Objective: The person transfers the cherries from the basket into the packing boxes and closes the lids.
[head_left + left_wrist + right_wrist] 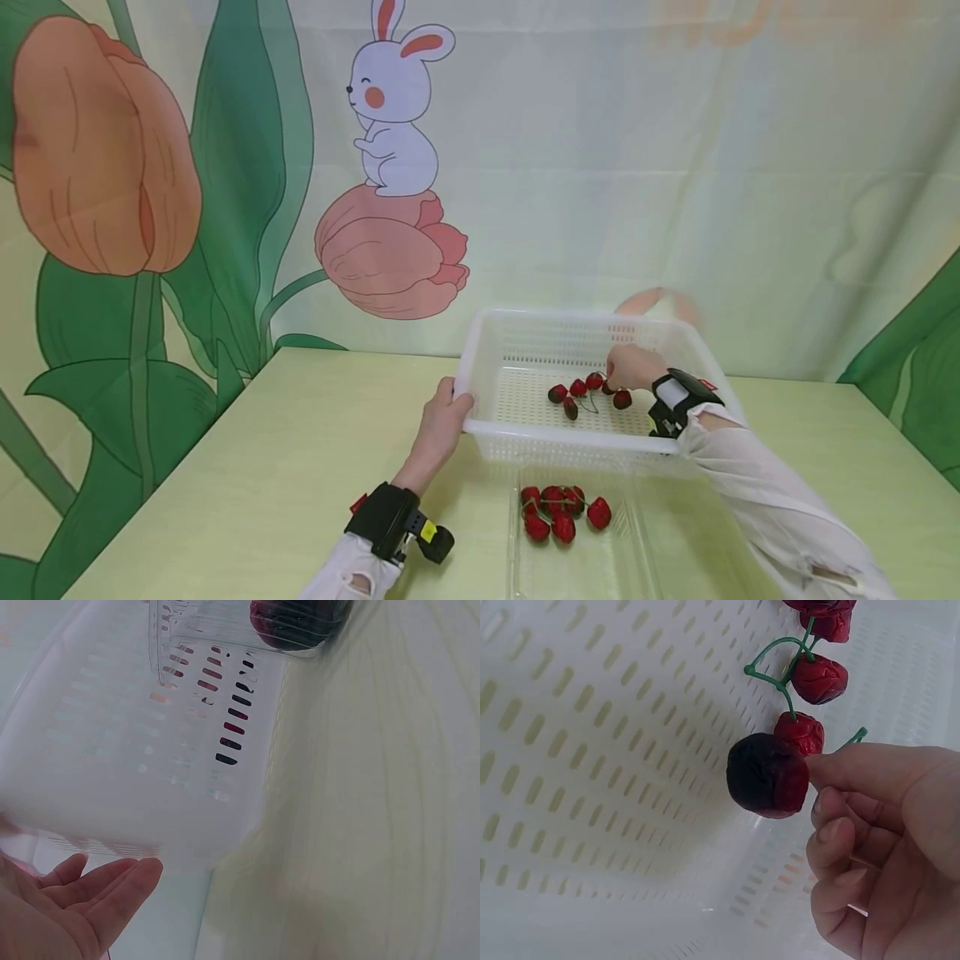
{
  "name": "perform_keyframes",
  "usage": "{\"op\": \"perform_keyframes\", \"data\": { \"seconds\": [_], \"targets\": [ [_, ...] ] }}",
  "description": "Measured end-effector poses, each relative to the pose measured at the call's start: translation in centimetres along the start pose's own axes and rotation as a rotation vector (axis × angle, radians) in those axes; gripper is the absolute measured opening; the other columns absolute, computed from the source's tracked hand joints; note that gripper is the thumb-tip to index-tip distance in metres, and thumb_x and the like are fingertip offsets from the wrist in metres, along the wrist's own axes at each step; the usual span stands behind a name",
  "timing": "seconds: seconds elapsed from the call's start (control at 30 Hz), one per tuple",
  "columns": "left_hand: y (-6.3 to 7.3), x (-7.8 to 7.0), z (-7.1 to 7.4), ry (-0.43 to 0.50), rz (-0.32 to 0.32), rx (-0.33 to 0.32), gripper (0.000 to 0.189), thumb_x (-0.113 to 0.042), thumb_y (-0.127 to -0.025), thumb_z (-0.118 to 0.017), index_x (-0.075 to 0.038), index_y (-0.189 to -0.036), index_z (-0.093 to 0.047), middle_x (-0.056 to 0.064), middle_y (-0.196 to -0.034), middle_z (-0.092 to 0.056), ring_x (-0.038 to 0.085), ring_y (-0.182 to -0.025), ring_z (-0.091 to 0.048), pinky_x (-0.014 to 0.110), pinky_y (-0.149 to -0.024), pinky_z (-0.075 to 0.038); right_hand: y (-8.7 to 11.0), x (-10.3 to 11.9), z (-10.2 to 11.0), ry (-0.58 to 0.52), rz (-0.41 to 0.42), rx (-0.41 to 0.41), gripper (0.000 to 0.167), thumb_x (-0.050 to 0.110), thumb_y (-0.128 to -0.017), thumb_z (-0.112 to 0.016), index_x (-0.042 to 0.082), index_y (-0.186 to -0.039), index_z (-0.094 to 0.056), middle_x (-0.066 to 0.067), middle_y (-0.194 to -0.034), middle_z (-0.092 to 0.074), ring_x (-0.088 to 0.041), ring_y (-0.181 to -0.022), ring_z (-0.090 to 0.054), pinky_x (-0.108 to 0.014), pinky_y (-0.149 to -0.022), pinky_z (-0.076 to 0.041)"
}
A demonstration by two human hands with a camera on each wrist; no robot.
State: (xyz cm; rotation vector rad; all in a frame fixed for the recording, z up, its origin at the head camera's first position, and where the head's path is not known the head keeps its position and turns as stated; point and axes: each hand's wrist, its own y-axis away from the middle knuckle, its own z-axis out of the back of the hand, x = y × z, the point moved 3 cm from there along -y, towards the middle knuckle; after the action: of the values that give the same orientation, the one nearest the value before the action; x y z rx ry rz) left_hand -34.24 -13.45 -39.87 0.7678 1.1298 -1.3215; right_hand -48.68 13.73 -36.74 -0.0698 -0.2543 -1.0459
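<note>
A white perforated plastic basket point(577, 440) stands in front of me. My left hand point(442, 417) grips its left rim; in the left wrist view that hand's fingers point(120, 896) lie against the rim from outside. Reaching into the basket, my right hand point(633, 367) pinches at a dark red cherry point(769, 776) with thumb and index finger, the other fingers curled. Several more cherries point(577, 387) with green stems lie on the basket floor, left of the right hand. Nearer me, a clear plastic box point(577, 575) has several red cherries point(562, 527) inside.
The box sits right in front of the basket on a pale yellow-green table point(300, 467). Behind the basket hangs a printed curtain point(562, 167) with a rabbit and tulips, close to the table's far edge.
</note>
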Motion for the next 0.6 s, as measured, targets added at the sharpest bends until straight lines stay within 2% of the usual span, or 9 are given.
{"op": "perform_keyframes", "data": {
  "seconds": [0.23,0.43,0.6],
  "targets": [
    [-0.1,0.0,0.0,0.003,0.001,0.004,0.038,-0.018,-0.097,-0.045,0.007,-0.125,-0.048,0.028,-0.123,-0.062,0.029,-0.096,-0.059,0.027,-0.073,-0.044,0.4,0.3,0.4,-0.015,0.016,-0.034,0.041,-0.005,-0.082,-0.059,0.021,-0.056,-0.040,0.008,-0.055,-0.028,-0.010,-0.056,-0.023,-0.027,-0.056,-0.021],
    [0.0,0.1,-0.1,0.004,0.002,0.002,0.038,-0.017,-0.097,-0.045,0.008,-0.125,-0.048,0.029,-0.124,-0.063,0.033,-0.101,-0.061,0.031,-0.075,-0.048,0.7,0.1,0.9,-0.013,-0.012,-0.055,0.025,-0.002,-0.084,-0.060,0.012,-0.065,-0.054,0.005,-0.061,-0.043,-0.012,-0.059,-0.036,-0.029,-0.057,-0.030],
    [-0.1,0.0,-0.1,0.005,0.000,-0.003,0.037,-0.017,-0.097,-0.045,0.008,-0.125,-0.048,0.029,-0.124,-0.062,0.032,-0.100,-0.061,0.030,-0.075,-0.046,1.0,0.0,1.6,-0.021,-0.022,-0.063,0.016,0.000,-0.085,-0.061,0.008,-0.072,-0.061,0.003,-0.065,-0.050,-0.012,-0.060,-0.043,-0.028,-0.059,-0.034]
  ]
}}
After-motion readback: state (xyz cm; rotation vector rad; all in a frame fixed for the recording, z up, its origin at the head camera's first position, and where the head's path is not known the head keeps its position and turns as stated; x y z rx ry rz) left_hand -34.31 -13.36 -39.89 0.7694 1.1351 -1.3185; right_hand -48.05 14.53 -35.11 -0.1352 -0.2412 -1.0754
